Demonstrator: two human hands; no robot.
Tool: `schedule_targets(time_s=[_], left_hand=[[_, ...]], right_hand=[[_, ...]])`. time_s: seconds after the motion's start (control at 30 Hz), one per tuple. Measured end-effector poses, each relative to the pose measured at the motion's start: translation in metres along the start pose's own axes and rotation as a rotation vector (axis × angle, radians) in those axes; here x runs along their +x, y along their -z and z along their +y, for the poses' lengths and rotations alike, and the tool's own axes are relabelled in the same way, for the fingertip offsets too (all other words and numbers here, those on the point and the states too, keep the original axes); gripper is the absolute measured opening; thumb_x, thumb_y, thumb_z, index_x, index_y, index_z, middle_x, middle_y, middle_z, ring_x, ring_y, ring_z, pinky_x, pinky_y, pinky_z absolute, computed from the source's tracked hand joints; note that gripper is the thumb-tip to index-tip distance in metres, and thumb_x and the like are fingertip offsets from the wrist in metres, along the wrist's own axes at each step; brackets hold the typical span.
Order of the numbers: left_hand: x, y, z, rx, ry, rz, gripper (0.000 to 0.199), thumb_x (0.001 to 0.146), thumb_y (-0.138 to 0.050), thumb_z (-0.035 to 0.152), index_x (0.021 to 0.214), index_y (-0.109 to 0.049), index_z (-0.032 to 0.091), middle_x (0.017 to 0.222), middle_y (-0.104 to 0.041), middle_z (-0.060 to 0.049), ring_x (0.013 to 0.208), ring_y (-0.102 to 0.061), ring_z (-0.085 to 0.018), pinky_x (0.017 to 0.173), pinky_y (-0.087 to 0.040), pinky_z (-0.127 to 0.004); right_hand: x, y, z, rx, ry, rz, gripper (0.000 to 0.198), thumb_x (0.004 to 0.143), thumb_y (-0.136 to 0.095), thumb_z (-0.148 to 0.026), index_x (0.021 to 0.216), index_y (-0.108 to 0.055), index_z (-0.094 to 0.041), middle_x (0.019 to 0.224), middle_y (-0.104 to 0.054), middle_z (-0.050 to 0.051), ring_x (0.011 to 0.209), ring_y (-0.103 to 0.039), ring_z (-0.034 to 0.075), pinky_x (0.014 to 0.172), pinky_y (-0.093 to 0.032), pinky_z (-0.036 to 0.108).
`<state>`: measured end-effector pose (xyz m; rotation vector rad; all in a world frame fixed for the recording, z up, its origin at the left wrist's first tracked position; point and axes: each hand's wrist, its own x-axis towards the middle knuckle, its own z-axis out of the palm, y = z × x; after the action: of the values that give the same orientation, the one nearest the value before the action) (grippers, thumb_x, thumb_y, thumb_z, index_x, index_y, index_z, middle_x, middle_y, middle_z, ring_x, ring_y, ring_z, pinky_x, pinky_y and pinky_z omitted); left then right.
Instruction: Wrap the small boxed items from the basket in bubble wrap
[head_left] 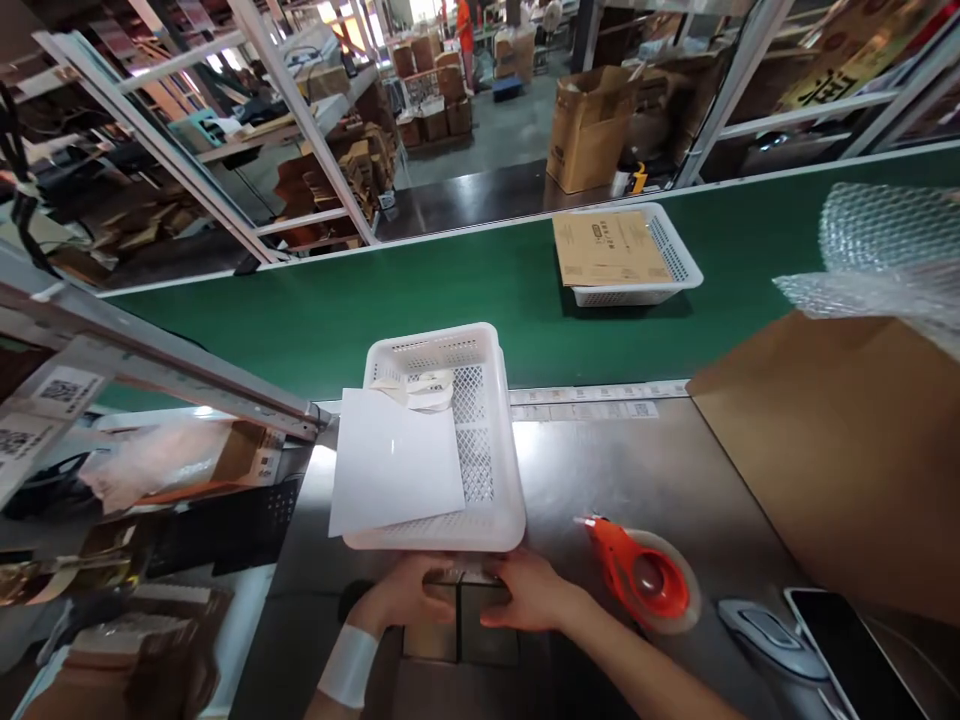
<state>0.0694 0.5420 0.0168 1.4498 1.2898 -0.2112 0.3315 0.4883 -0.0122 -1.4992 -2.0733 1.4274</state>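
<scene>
Two small box-like blocks lie side by side on the metal bench in front of me. The left box point(429, 641) looks tan, and the right box point(488, 645) is darker. My left hand point(401, 597), with a white band at the wrist, curls around the far end of the left box. Around the right box's far end bends my right hand point(534, 592), thumb on top. Some fingertips are hidden behind the boxes. Just beyond both hands stands a white plastic basket point(512, 500), holding a white sheet point(397, 465) and a looped paper strip point(431, 390).
An orange tape dispenser point(645, 575), a computer mouse point(772, 637) and a phone point(851, 650) lie to the right. Behind runs a green conveyor belt point(315, 310) carrying another basket point(679, 255) with flat cardboard point(611, 250). Brown paper point(840, 470) and bubble wrap point(892, 240) bulge at right.
</scene>
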Motion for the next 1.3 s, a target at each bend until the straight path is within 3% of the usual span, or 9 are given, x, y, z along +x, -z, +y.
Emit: schedule_targets(time_s=[0.1, 0.17, 0.23, 0.33, 0.43, 0.63, 1.0, 1.17, 1.3], left_hand=[[-0.022, -0.011, 0.001, 0.330, -0.143, 0.205, 0.061, 0.056, -0.090, 0.028, 0.116, -0.078, 0.030, 0.131, -0.075, -0.005, 0.122, -0.069, -0.036, 0.119, -0.044, -0.058], [-0.040, -0.022, -0.003, 0.484, -0.197, 0.251, 0.065, 0.062, -0.089, 0.028, 0.125, -0.074, 0.036, 0.138, -0.072, -0.003, 0.133, -0.063, -0.034, 0.128, -0.030, -0.062], [-0.056, -0.034, -0.013, 0.585, -0.236, 0.263, 0.069, 0.069, -0.087, 0.030, 0.135, -0.068, 0.037, 0.144, -0.068, -0.003, 0.138, -0.059, -0.033, 0.130, -0.027, -0.064], [-0.075, -0.057, -0.037, 0.740, -0.332, 0.305, 0.070, 0.077, -0.084, 0.037, 0.143, -0.062, 0.030, 0.151, -0.063, -0.007, 0.142, -0.056, -0.034, 0.126, -0.037, -0.061], [-0.088, -0.086, -0.063, 0.877, -0.406, 0.390, 0.070, 0.084, -0.074, 0.027, 0.152, -0.054, 0.024, 0.154, -0.060, -0.010, 0.141, -0.057, -0.032, 0.119, -0.049, -0.052], [-0.098, -0.136, -0.095, 1.029, -0.371, 0.585, 0.076, 0.073, -0.058, 0.006, 0.148, -0.058, 0.018, 0.151, -0.063, -0.011, 0.135, -0.062, -0.033, 0.106, -0.059, -0.049], [-0.103, -0.177, -0.097, 1.014, -0.386, 0.869, 0.076, 0.085, -0.051, 0.005, 0.159, -0.044, 0.024, 0.159, -0.055, -0.006, 0.144, -0.055, -0.026, 0.116, -0.051, -0.046], [-0.100, -0.205, -0.087, 0.974, -0.292, 0.938, 0.098, 0.077, -0.072, 0.009, 0.163, -0.034, 0.036, 0.168, -0.041, -0.014, 0.150, -0.046, -0.039, 0.116, -0.048, -0.060], [-0.089, -0.217, -0.083, 0.939, -0.252, 0.967, 0.085, 0.074, -0.084, 0.027, 0.152, -0.053, 0.035, 0.165, -0.044, -0.017, 0.149, -0.045, -0.045, 0.115, -0.046, -0.068]], right_hand=[[-0.013, -0.019, -0.017, -0.203, -0.055, -0.028, 0.057, 0.076, -0.088, -0.052, 0.120, -0.077, -0.018, 0.126, -0.066, 0.022, 0.116, -0.063, 0.044, 0.094, -0.055, 0.054], [-0.024, -0.036, -0.023, -0.259, -0.066, 0.013, 0.064, 0.076, -0.088, -0.052, 0.129, -0.073, -0.019, 0.123, -0.066, 0.021, 0.115, -0.061, 0.045, 0.096, -0.052, 0.059], [-0.035, -0.057, -0.023, -0.273, -0.037, 0.058, 0.073, 0.078, -0.087, -0.054, 0.139, -0.067, -0.020, 0.127, -0.065, 0.022, 0.117, -0.059, 0.045, 0.099, -0.050, 0.060], [-0.051, -0.090, -0.015, -0.291, 0.059, 0.110, 0.078, 0.082, -0.086, -0.055, 0.147, -0.060, -0.020, 0.139, -0.060, 0.023, 0.125, -0.054, 0.045, 0.107, -0.044, 0.060], [-0.065, -0.121, -0.003, -0.324, 0.140, 0.153, 0.071, 0.083, -0.087, -0.050, 0.144, -0.062, -0.023, 0.142, -0.061, 0.020, 0.128, -0.054, 0.043, 0.110, -0.043, 0.057], [-0.082, -0.158, 0.010, -0.396, 0.275, 0.196, 0.067, 0.084, -0.087, -0.031, 0.145, -0.061, -0.022, 0.148, -0.059, 0.018, 0.134, -0.054, 0.041, 0.116, -0.040, 0.054], [-0.094, -0.142, 0.003, -0.483, 0.232, 0.185, 0.061, 0.089, -0.077, -0.047, 0.142, -0.064, -0.019, 0.150, -0.056, 0.020, 0.137, -0.050, 0.044, 0.115, -0.041, 0.062], [-0.095, -0.119, -0.031, -0.447, 0.178, 0.188, 0.034, 0.099, -0.057, -0.023, 0.129, -0.072, -0.017, 0.140, -0.062, 0.019, 0.128, -0.056, 0.040, 0.108, -0.047, 0.057], [-0.069, -0.085, -0.035, -0.270, 0.146, 0.074, 0.034, 0.086, -0.057, -0.009, 0.110, -0.079, -0.017, 0.119, -0.071, 0.016, 0.115, -0.063, 0.036, 0.101, -0.050, 0.052]])
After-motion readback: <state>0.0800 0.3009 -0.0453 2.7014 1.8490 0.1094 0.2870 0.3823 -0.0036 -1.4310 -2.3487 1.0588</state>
